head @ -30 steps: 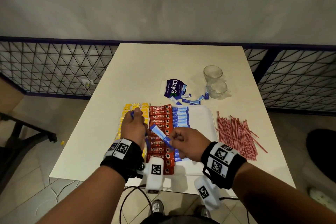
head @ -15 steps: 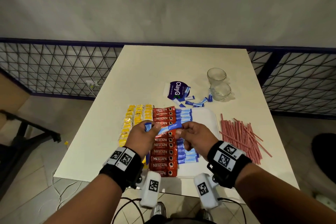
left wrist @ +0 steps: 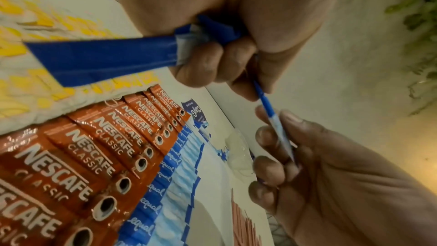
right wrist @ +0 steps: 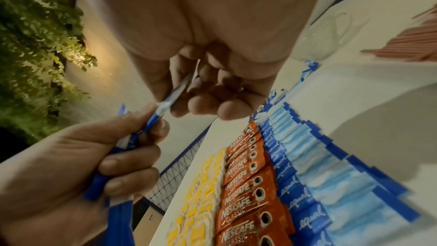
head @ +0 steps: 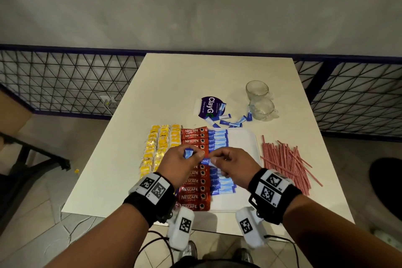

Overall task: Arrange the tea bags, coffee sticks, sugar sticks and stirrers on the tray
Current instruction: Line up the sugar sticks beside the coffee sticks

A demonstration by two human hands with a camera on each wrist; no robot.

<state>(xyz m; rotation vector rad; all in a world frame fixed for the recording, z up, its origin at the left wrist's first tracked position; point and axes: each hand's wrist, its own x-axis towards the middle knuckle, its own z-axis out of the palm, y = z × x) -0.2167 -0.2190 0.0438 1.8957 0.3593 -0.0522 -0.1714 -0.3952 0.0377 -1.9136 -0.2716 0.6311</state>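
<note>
A white tray (head: 243,143) holds rows of yellow tea bags (head: 156,148), red coffee sticks (head: 192,137) and blue sugar sticks (head: 217,139). Above the coffee row my left hand (head: 180,163) grips a small bundle of blue sugar sticks (left wrist: 101,57). My right hand (head: 230,165) pinches the end of one sugar stick (head: 205,161) whose other end lies at my left fingertips (left wrist: 212,63). In the right wrist view that single stick (right wrist: 165,108) spans the gap between both hands. Red stirrers (head: 285,163) lie in a loose pile on the table right of the tray.
Several loose sugar sticks (head: 228,123) lie behind the tray beside a purple ClayG card (head: 208,106). Two glass cups (head: 257,89) stand at the back right. A wire fence runs behind the table, and the table's near edge is just below my wrists.
My hands came together over the coffee row. The right hand brought a sugar stick to the left hand, and both now hold it; the gap between them has narrowed.
</note>
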